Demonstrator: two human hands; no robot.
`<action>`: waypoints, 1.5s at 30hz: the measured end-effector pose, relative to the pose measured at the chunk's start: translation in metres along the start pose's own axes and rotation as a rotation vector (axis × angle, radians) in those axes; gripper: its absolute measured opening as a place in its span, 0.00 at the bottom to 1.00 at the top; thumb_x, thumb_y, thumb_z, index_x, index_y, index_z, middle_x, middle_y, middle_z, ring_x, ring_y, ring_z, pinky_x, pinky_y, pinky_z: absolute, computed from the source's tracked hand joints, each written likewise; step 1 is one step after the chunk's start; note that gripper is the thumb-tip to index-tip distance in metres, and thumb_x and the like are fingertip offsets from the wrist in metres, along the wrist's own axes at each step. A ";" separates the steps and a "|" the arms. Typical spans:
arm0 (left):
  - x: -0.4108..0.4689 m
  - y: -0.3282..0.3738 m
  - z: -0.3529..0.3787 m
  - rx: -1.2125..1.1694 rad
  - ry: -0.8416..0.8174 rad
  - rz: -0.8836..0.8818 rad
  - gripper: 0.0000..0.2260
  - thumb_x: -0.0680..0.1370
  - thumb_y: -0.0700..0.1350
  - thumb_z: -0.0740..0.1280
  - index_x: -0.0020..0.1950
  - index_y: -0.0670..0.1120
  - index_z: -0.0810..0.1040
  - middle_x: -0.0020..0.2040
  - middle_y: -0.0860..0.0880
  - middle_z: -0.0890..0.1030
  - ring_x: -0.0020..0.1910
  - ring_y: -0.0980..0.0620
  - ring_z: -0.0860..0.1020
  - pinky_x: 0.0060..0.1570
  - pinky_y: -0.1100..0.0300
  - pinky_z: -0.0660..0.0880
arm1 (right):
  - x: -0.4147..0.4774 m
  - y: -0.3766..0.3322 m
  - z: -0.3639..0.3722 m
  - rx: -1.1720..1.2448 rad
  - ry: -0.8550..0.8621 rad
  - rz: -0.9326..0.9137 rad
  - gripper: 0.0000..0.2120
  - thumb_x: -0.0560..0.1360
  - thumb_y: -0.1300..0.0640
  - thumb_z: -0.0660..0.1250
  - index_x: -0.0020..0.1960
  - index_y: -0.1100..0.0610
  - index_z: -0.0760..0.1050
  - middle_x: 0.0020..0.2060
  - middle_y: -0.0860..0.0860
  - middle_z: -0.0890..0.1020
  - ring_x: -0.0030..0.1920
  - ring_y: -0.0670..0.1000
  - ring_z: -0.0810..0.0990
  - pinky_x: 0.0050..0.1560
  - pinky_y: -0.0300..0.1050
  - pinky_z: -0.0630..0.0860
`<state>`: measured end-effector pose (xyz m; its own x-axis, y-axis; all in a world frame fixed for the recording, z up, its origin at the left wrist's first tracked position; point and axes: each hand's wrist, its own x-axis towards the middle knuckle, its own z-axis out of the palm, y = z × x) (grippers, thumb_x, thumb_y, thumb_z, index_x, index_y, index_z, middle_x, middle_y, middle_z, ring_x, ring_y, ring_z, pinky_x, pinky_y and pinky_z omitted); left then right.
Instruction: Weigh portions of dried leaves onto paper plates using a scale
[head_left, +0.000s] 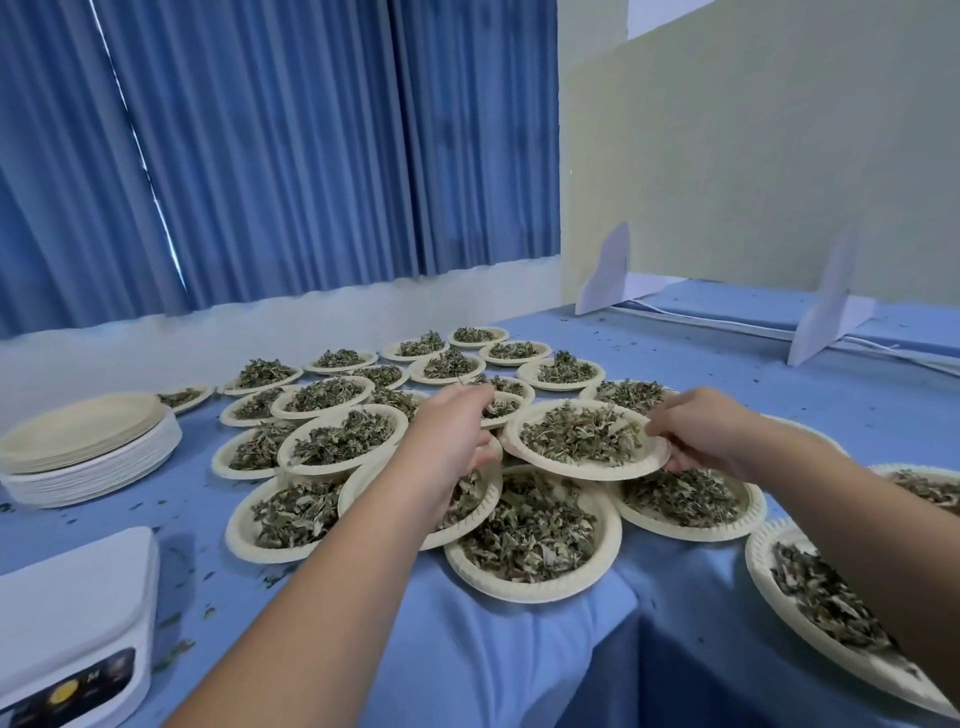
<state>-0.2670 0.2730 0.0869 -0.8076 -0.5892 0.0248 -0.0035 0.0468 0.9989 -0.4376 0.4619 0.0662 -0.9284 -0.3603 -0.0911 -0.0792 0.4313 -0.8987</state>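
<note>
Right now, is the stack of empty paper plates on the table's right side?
No, the stack of empty cream paper plates sits at the left of the blue-clothed table, beyond the white scale.

There are about twenty-five plates of dried leaves (519, 590). They lie on top of each other in places, so the exact number is hard to tell. One of them, the lifted plate (582, 472), is up above the rest.

There is one stack of empty paper plates (88, 457), with too many in it to count. There is one white scale (78, 597).

There are two hands, the left hand (452, 436) and the right hand (706, 431). There is one pale board (753, 182) standing on two white feet (608, 275).
</note>
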 end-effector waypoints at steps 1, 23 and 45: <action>0.000 -0.001 -0.001 0.022 0.018 0.030 0.05 0.80 0.50 0.64 0.53 0.52 0.77 0.50 0.48 0.77 0.53 0.46 0.80 0.57 0.49 0.78 | 0.001 0.002 0.000 0.000 0.006 0.011 0.03 0.77 0.68 0.63 0.47 0.67 0.76 0.22 0.55 0.76 0.20 0.50 0.74 0.35 0.48 0.79; -0.013 -0.009 -0.020 0.022 0.144 0.249 0.10 0.80 0.43 0.62 0.46 0.53 0.82 0.45 0.56 0.82 0.42 0.57 0.81 0.36 0.62 0.76 | 0.001 0.002 0.015 -0.197 0.079 0.052 0.12 0.80 0.59 0.64 0.52 0.69 0.74 0.32 0.62 0.81 0.25 0.56 0.78 0.27 0.47 0.80; -0.058 -0.014 -0.201 0.004 0.476 0.196 0.12 0.79 0.39 0.61 0.42 0.48 0.81 0.39 0.52 0.81 0.31 0.55 0.78 0.33 0.61 0.73 | -0.091 -0.135 0.222 -0.096 -0.283 -0.547 0.08 0.77 0.61 0.61 0.42 0.57 0.79 0.24 0.49 0.81 0.22 0.49 0.77 0.22 0.40 0.72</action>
<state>-0.1020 0.1442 0.0792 -0.4353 -0.8709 0.2282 0.1180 0.1961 0.9735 -0.2617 0.2523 0.1006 -0.6132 -0.7496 0.2493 -0.5603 0.1902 -0.8062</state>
